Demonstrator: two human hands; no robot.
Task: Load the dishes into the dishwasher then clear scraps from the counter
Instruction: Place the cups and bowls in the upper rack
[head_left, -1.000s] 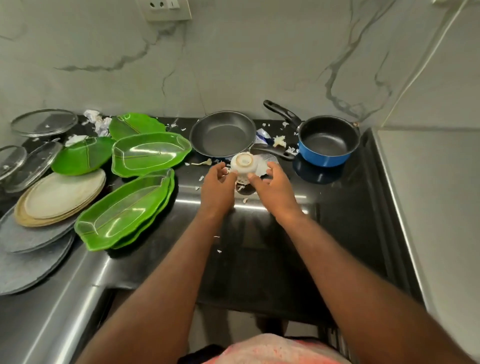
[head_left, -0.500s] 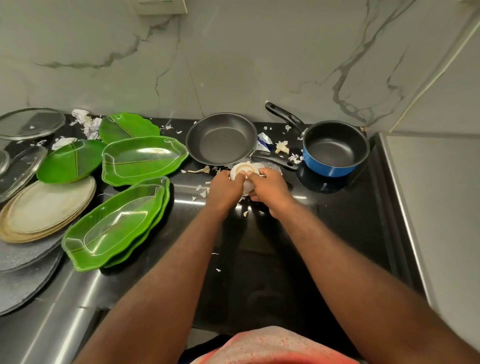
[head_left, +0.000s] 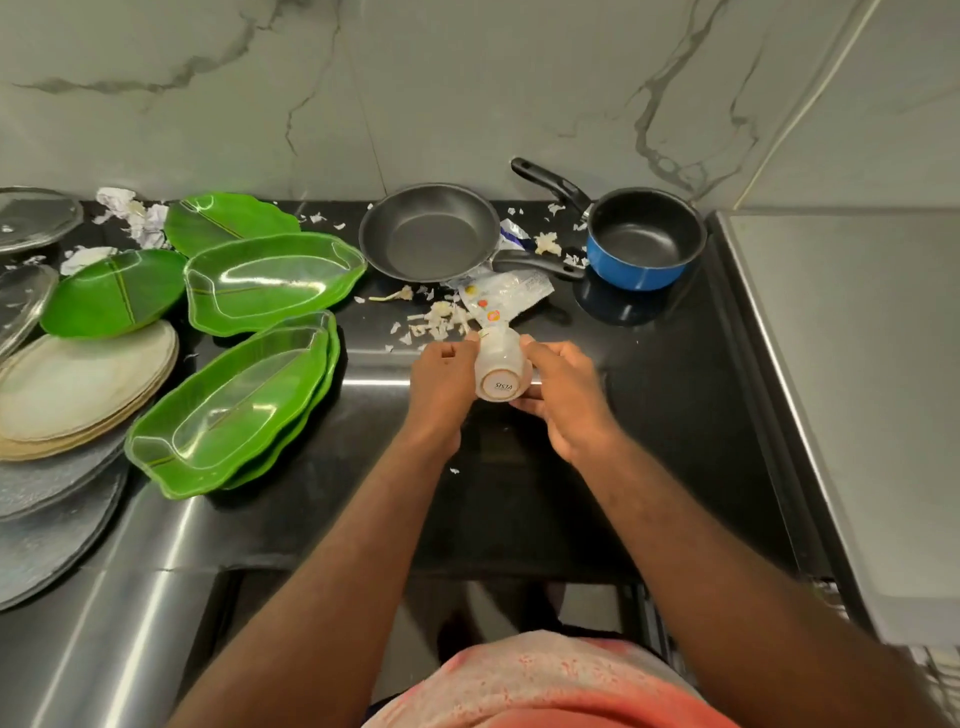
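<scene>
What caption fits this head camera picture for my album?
Left hand and right hand hold a white cup over the littered counter.

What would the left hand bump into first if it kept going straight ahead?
Probably the pile of white scraps just ahead of the left hand, then the frying pan behind them. The hand, gripping a cup, may be raised off the counter, so it might pass over the scraps.

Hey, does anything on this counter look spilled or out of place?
Yes: white scraps lie scattered on the black counter beside the frying pan, with a crumpled wrapper beside them. Crumpled paper sits by the far green plate.
</scene>
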